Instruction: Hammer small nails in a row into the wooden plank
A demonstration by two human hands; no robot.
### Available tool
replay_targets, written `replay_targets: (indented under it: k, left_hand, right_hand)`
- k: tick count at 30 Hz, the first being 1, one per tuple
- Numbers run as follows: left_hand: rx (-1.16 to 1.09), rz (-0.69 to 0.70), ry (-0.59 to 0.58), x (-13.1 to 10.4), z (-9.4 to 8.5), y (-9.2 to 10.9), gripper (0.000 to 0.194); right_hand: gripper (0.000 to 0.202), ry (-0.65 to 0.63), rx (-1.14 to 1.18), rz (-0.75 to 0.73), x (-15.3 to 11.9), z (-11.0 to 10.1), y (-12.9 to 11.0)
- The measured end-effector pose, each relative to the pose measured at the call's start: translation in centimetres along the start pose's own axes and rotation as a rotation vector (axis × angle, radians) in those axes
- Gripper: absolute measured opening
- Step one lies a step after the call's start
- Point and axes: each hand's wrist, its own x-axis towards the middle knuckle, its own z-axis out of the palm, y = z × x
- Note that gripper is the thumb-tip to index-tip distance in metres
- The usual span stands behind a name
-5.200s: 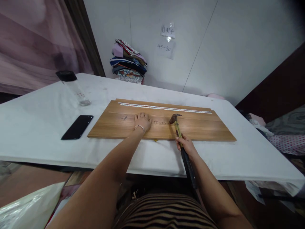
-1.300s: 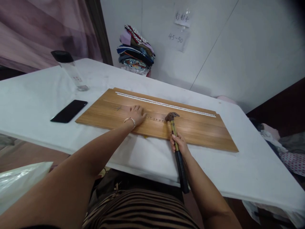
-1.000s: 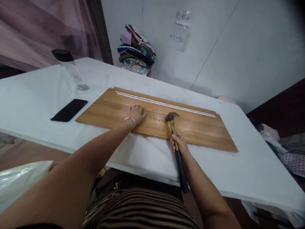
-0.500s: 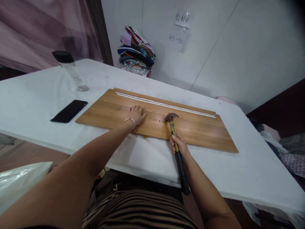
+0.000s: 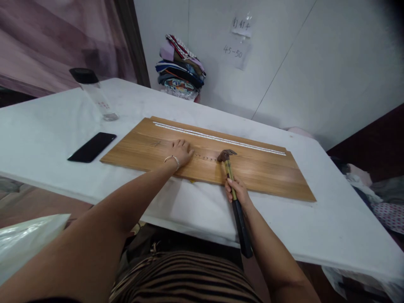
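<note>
A long wooden board (image 5: 268, 172) lies on the white table, with a second board edge showing behind it. My left hand (image 5: 181, 152) rests flat on the board with its fingers spread. My right hand (image 5: 236, 190) is wrapped round the handle of a claw hammer (image 5: 229, 168). The rusty head is low over the board, at the right end of a row of several small nails (image 5: 206, 158); whether it touches one I cannot tell. A small cluster of loose nails (image 5: 155, 143) lies left of my left hand. Two white measuring strips (image 5: 217, 138) run along the far side.
On the white table (image 5: 341, 219), a black phone (image 5: 92, 147) lies left of the board, and a clear bottle with a black lid (image 5: 97, 97) stands behind it. Folded cloths (image 5: 181, 69) are stacked by the wall. A plastic bag (image 5: 28, 240) is at lower left.
</note>
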Motion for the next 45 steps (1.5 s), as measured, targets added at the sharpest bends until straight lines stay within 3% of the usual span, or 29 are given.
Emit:
replay_targets:
  k: [45]
  left_hand:
    - [-0.001,-0.014,-0.019,-0.07,-0.34,0.26,0.043]
  right_hand:
    - [0.048,0.03,0.014,0.017,0.75,0.02,0.02]
